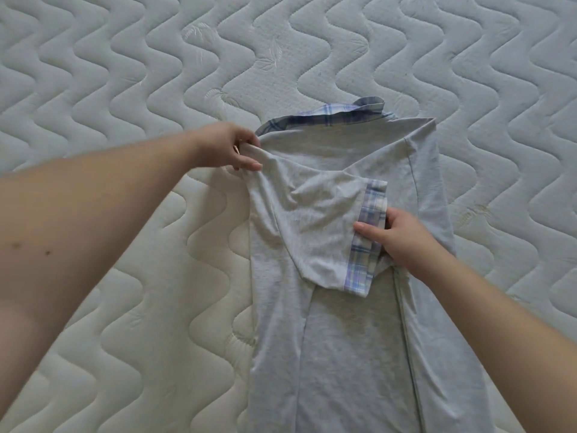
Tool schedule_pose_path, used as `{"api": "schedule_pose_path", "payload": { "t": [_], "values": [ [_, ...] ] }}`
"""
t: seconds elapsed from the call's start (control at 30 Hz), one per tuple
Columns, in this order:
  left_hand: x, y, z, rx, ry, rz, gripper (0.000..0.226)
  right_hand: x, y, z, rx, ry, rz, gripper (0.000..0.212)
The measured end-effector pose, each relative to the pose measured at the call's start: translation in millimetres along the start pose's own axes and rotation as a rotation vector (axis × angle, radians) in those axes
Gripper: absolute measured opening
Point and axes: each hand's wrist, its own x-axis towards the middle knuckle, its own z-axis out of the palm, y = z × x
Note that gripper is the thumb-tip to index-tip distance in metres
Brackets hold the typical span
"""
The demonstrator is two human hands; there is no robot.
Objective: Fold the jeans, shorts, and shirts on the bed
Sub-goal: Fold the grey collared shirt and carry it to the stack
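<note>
From my remote seat, I see a grey shirt (343, 323) lying lengthwise on the quilted mattress (125, 73), both sides folded inward. The left hand (228, 148), arm outstretched, pinches the shoulder fold near the plaid collar (327, 115). The right hand (396, 235) curls thumb and fingers around the plaid sleeve cuff (368, 232), laid across the shirt's middle.
</note>
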Motion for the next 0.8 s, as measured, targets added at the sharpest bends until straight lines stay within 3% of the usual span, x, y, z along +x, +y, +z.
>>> {"api": "schedule_pose_path", "payload": {
  "t": [0.07,0.17,0.3,0.43,0.53,0.63,0.7,0.8],
  "values": [
    [6.4,-0.4,-15.5,0.205,-0.146,-0.012,0.025,-3.0,-9.5,-1.8,-0.055,-0.031,-0.077,0.014],
    [18.3,1.8,-26.0,0.317,-0.265,-0.025,0.019,-11.1,-19.9,-1.5,-0.048,-0.094,-0.158,0.011],
    [26.2,7.8,-26.0,0.380,-0.226,-0.053,0.028,-11.8,-21.7,-10.8,-0.125,-0.096,-0.144,0.005],
    [33.5,14.5,-13.5,0.524,-0.125,-0.105,0.048,7.9,-8.1,-18.2,-0.457,0.072,-0.109,0.004],
    [35.1,20.5,2.8,0.626,0.014,-0.131,0.049,17.0,3.4,-13.0,-0.373,0.166,-0.060,0.015],
    [27.9,16.8,11.6,0.503,0.139,-0.143,0.045,17.8,6.9,-3.4,-0.435,0.285,-0.081,0.020],
    [16.9,14.6,18.3,0.284,0.270,-0.165,0.044,10.6,8.1,1.9,-0.507,0.463,-0.079,0.027],
    [-2.6,14.8,40.7,-0.070,0.437,-0.266,0.061,-20.1,5.5,15.5,-0.472,0.665,-0.145,0.029]
  ]
}}
